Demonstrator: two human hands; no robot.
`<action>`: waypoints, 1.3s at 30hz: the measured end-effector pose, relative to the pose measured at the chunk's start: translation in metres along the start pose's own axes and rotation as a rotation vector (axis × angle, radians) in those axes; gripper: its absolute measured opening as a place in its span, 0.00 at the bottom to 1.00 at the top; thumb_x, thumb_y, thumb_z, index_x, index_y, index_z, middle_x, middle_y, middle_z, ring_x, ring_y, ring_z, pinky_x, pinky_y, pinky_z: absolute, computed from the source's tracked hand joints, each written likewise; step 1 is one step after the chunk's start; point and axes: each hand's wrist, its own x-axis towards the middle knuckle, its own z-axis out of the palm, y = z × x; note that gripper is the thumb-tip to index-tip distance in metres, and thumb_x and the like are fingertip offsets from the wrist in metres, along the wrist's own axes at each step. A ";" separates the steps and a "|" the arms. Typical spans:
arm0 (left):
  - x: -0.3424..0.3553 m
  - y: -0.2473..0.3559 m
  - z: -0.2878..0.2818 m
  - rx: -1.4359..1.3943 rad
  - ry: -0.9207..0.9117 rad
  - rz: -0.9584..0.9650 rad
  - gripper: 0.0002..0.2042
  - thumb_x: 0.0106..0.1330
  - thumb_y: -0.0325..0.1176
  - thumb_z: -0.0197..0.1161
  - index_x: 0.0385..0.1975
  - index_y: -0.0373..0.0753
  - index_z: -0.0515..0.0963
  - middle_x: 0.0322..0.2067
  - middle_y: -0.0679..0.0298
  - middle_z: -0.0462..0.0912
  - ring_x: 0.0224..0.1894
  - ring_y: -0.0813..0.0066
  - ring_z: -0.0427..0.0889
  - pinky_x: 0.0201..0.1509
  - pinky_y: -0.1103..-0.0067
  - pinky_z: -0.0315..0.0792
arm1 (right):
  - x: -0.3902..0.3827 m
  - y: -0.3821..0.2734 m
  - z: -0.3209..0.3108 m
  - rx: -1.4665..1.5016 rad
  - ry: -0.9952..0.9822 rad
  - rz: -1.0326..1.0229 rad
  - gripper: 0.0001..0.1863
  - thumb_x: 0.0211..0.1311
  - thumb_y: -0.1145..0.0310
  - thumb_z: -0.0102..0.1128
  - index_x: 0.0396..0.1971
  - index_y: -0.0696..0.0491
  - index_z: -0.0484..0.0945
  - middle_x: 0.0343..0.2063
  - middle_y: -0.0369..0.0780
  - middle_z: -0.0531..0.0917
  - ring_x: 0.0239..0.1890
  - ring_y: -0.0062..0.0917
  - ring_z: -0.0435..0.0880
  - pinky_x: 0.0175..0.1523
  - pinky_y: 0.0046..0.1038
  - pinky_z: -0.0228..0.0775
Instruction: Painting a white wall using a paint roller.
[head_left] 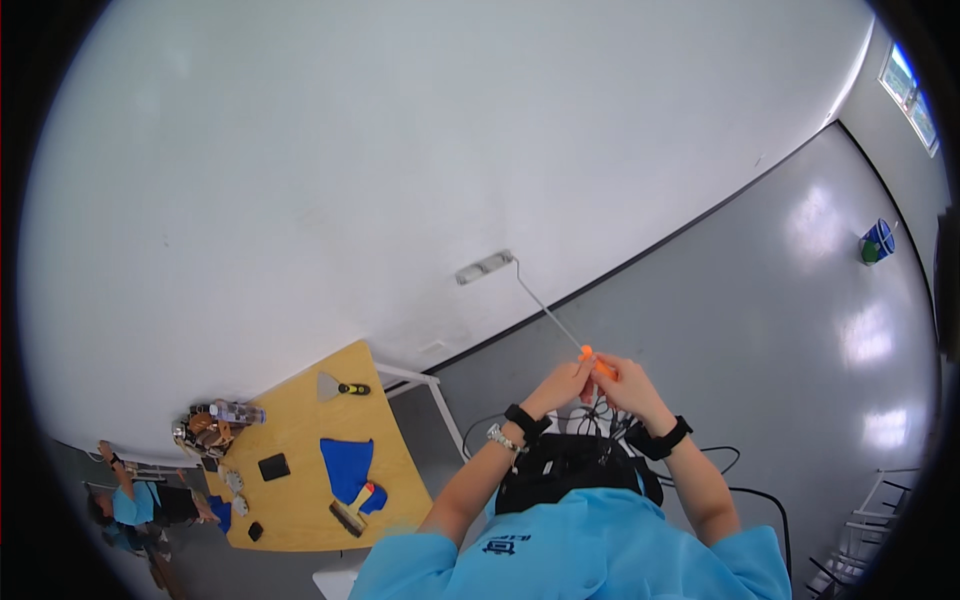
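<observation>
Gripping the orange handle [598,364] of a paint roller [486,267], both hands meet at centre frame. The left hand [566,383] is closed round the handle's near end; the right hand [622,380] is closed over it just beside, so the two hands touch. This stacked two-hand grip suits steadying a long tool held at arm's length. The thin metal shaft [545,306] runs up and left from the handle to the roller head, which lies flat against the white wall [400,150], just above where wall meets grey floor [760,300].

At lower left stands a yellow worktop [300,420], well apart from the hands, carrying a scraper [340,387], a blue cloth [346,465] and a brush [352,512]. A blue bucket [878,241] stands on the floor at far right. Another person [135,503] crouches at the lower left edge.
</observation>
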 end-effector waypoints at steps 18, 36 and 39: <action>-0.015 0.007 -0.023 -0.161 -0.029 0.106 0.23 0.75 0.44 0.40 0.31 0.32 0.76 0.24 0.63 0.80 0.27 0.75 0.80 0.38 0.80 0.74 | -0.003 -0.027 -0.018 0.166 -0.115 0.056 0.22 0.66 0.66 0.50 0.58 0.57 0.70 0.17 0.34 0.76 0.12 0.14 0.71 0.17 0.16 0.62; -0.031 0.012 -0.045 -0.019 -0.324 0.182 0.19 0.75 0.42 0.41 0.55 0.33 0.62 0.42 0.59 0.78 0.42 0.70 0.81 0.51 0.75 0.73 | 0.042 -0.016 0.021 0.065 -0.107 -0.040 0.16 0.67 0.64 0.41 0.40 0.58 0.77 0.18 0.39 0.79 0.14 0.22 0.76 0.19 0.24 0.68; -0.017 -0.015 -0.050 -0.324 -0.344 0.152 0.22 0.76 0.46 0.37 0.57 0.33 0.61 0.44 0.57 0.77 0.45 0.68 0.80 0.53 0.73 0.72 | 0.058 -0.019 0.028 -0.037 -0.084 -0.064 0.17 0.68 0.62 0.39 0.38 0.56 0.76 0.20 0.42 0.80 0.16 0.27 0.79 0.21 0.28 0.70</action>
